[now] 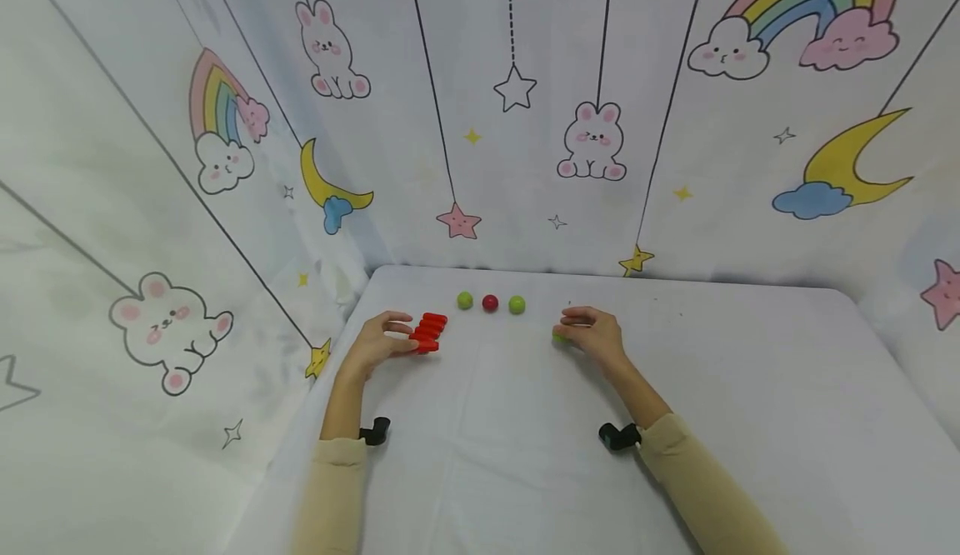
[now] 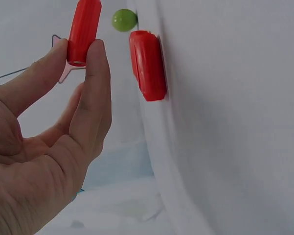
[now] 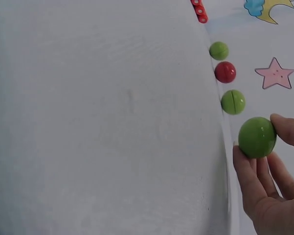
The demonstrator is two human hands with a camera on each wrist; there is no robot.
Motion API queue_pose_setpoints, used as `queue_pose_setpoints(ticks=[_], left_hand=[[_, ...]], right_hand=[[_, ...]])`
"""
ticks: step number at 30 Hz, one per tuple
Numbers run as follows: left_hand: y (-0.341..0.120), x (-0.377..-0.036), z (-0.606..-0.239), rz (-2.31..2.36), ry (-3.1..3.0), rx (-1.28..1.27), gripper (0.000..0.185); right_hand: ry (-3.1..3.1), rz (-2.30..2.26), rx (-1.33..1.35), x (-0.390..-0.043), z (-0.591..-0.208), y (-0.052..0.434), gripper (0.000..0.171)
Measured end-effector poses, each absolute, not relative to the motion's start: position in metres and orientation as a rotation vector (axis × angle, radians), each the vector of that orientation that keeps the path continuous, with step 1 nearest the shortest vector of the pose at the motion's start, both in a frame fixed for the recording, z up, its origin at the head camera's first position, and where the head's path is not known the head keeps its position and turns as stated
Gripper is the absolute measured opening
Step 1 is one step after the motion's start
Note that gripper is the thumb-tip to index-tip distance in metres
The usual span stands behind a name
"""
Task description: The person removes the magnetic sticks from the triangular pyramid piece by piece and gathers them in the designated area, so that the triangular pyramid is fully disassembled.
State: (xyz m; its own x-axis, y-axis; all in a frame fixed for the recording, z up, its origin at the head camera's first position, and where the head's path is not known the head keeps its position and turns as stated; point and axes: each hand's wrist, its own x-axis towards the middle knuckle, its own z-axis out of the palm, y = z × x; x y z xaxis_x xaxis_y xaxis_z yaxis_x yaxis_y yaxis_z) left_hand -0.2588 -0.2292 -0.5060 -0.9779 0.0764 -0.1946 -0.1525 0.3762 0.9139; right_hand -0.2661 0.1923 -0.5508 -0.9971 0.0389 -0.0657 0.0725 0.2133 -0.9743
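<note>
My left hand (image 1: 377,343) pinches a small red ribbed cylinder (image 2: 83,30) between thumb and fingertips, raised off the table in the left wrist view. Just beyond it lie more red cylinders (image 1: 432,322), side by side in a short row. Over on the right, my right hand (image 1: 597,335) holds a shiny green ball (image 3: 257,137) by thumb and fingertips; in the head view the fingers cover most of it. Between the hands, farther back, a green ball (image 1: 465,300), a red ball (image 1: 490,303) and another green ball (image 1: 517,305) form a line.
A white cloth covers the table (image 1: 510,438). Behind and to the left hangs a white curtain (image 1: 465,163) printed with rabbits, stars, moons and rainbows. Each wrist wears a small black camera (image 1: 619,437) below a beige sleeve (image 1: 697,480).
</note>
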Motion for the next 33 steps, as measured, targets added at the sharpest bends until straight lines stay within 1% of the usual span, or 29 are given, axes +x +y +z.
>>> queue_pose_setpoints(ticks=[6, 10, 21, 25, 33], left_hand=[[-0.244, -0.259, -0.510, 1.615, 2.422, -0.090, 0.061], [-0.249, -0.262, -0.514, 1.570, 2.436, -0.108, 0.059], [-0.251, -0.268, -0.529, 1.471, 2.484, -0.183, 0.057], [-0.250, -0.269, -0.529, 1.448, 2.519, -0.199, 0.055], [-0.249, -0.269, -0.528, 1.539, 2.450, -0.262, 0.056]], right_hand=[[2.461, -1.927, 0.087, -0.271, -0.549, 0.190, 0.054], [2.460, -1.922, 0.085, -0.276, -0.547, 0.188, 0.055], [2.472, -1.895, 0.113, -0.290, -0.543, 0.176, 0.050], [2.503, -1.874, 0.122, -0.297, -0.542, 0.170, 0.047], [2.523, -1.915, 0.099, -0.315, -0.541, 0.157, 0.048]])
